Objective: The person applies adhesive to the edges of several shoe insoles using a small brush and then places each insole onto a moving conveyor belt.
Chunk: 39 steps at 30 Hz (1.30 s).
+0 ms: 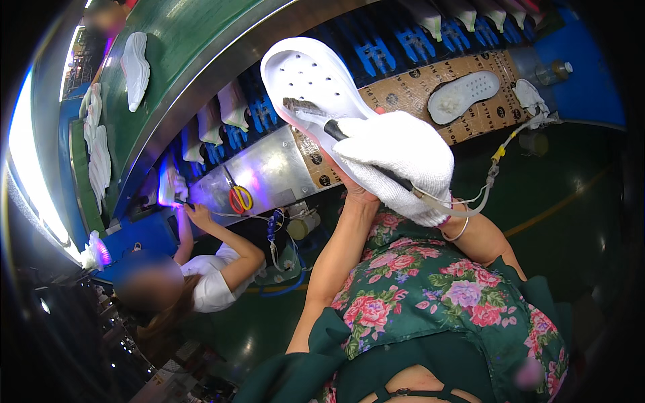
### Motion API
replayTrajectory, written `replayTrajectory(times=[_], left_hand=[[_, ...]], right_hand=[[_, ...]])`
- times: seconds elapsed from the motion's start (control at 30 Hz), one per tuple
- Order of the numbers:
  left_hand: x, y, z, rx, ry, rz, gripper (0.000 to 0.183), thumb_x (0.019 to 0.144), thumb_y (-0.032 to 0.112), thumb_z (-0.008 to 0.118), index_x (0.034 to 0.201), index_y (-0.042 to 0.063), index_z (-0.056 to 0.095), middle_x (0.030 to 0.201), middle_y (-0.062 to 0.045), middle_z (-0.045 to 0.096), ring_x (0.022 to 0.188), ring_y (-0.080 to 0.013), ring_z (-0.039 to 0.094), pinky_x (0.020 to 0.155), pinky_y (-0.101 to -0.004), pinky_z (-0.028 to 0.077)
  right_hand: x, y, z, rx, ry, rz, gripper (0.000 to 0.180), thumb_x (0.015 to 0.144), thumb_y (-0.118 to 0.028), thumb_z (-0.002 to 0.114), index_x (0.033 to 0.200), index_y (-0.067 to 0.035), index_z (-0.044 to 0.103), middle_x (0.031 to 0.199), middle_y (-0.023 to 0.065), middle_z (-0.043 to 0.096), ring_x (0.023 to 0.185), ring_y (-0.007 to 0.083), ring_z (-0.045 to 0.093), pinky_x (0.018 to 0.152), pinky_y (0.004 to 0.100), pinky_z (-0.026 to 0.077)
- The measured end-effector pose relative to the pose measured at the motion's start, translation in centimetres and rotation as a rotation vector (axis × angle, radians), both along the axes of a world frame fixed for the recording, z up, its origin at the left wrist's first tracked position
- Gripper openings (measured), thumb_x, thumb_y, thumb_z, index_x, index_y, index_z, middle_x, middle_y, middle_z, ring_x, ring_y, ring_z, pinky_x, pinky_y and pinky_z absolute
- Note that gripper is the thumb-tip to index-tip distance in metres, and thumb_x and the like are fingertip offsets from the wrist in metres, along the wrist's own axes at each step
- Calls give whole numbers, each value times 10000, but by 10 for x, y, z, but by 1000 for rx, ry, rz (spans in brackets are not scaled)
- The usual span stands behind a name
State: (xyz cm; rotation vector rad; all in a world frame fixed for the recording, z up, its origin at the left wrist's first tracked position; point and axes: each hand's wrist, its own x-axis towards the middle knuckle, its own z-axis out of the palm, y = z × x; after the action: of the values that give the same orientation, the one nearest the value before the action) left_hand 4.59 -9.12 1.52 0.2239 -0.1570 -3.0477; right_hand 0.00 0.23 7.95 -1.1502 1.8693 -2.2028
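My bare left hand [356,185] holds a white shoe sole [322,75] from beneath, with its hollow side, dotted with small holes, turned up. My right hand [403,161], in a white knitted glove, grips the black handle of a brush [334,130]. The dark bristles of the brush touch the inside of the sole near its middle. A thin pale hose [468,212] runs from the rear end of the brush handle toward the bench. Beyond my hands, a second white sole [463,96] lies on printed cardboard [398,95], with whitish matter in one end.
Red-and-yellow scissors [240,198] rest on the metal bench. Shoe uppers [233,108] stand along a rack with blue holders [375,58]. More soles [136,70] lie on the green conveyor belt [171,30]. At left a co-worker [216,277] handles a shoe. A bottle [553,72] stands far right.
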Motion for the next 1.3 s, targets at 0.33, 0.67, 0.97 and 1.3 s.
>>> replayTrajectory(times=[0.33,0.67,0.97,1.3], left_hand=[[-1,0,2,-187,-146,124,1047,767,831,518,1531,172,238,1436,-171,454,1278,-358,505,1083,-534,426],[0,-8,-23,51,-25,120,1007,798,817,489,1541,189,227,1440,-201,446,1268,-369,510,1087,-523,421],[-8,-12,14,-38,22,71,1042,765,879,436,1524,185,269,1401,-155,498,1200,-411,556,1007,-666,430],[-15,-24,27,121,113,91,1050,726,868,519,1457,128,373,1378,-143,527,1084,-508,583,833,-660,532]], right_hand=[[22,-12,3,174,-280,-184,427,794,-24,732,1216,-43,671,1242,125,660,1096,228,659,1012,404,489],[-10,2,42,170,188,-126,257,766,-29,734,1022,-43,752,977,124,741,951,263,711,965,398,506],[-12,19,30,181,126,54,331,810,-49,724,1139,-24,703,1131,134,697,1055,242,665,964,374,510],[-1,14,35,62,12,1,198,795,-54,753,992,-42,744,932,135,729,890,272,714,813,361,561]])
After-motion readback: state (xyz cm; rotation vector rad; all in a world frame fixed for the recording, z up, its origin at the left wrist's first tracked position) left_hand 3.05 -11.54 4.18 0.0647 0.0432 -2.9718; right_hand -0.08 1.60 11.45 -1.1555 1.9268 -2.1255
